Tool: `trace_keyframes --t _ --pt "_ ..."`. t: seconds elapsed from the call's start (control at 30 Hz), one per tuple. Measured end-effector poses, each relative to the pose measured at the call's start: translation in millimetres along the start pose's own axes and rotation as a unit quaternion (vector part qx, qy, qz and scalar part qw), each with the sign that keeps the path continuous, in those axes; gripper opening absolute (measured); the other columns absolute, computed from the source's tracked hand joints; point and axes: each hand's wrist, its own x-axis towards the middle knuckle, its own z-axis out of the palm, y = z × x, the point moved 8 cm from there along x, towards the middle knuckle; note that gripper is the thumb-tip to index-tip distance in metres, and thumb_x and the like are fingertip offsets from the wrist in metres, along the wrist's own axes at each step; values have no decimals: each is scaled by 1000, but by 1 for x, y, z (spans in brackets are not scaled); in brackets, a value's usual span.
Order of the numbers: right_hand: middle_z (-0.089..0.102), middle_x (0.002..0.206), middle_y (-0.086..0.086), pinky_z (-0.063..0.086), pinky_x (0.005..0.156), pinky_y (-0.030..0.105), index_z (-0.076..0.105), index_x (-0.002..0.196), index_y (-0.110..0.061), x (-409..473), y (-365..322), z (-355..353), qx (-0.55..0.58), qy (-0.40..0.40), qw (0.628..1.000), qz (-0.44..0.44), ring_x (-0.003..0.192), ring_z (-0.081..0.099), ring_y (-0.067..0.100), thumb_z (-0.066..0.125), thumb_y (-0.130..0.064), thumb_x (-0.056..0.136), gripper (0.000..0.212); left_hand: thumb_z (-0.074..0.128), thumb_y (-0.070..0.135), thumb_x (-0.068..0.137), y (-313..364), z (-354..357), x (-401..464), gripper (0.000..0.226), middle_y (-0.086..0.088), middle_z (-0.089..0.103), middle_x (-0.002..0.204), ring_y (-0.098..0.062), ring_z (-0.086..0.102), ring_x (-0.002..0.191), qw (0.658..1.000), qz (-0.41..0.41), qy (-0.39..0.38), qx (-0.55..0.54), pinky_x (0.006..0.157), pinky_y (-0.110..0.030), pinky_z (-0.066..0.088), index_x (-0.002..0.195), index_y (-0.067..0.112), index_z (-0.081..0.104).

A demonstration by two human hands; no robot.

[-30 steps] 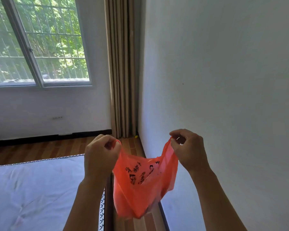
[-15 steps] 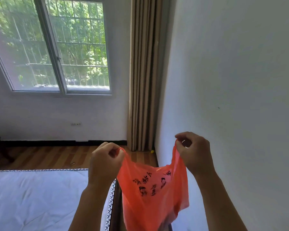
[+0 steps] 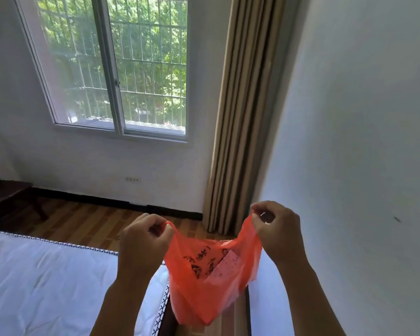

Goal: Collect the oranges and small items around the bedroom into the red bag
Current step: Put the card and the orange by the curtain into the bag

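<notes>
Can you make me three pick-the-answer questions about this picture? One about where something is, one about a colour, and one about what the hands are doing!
1. Where is the bed?
A. left of the bag
B. right of the bag
C. behind the curtain

2. What colour is the bag?
A. blue
B. green
C. red

3. What are the hands doing?
A. resting on the bed
B. holding the bag open
C. pulling the curtain

Answers: 1 A, the white mattress lies left of it. 2 C, it is red plastic with black print. 3 B, the left hand and right hand each pinch a handle, spreading the mouth.
</notes>
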Motion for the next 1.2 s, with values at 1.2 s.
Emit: trace_keyframes --t 1.2 --pt "76 78 -13 58 75 20 80 90 -24 371 84 280 48 -16 998 40 77 72 1 77 -3 84 22 76 12 82 -170 219 392 21 12 68 69 -8 67 68 993 -60 -7 -99 66 -36 57 67 27 69"
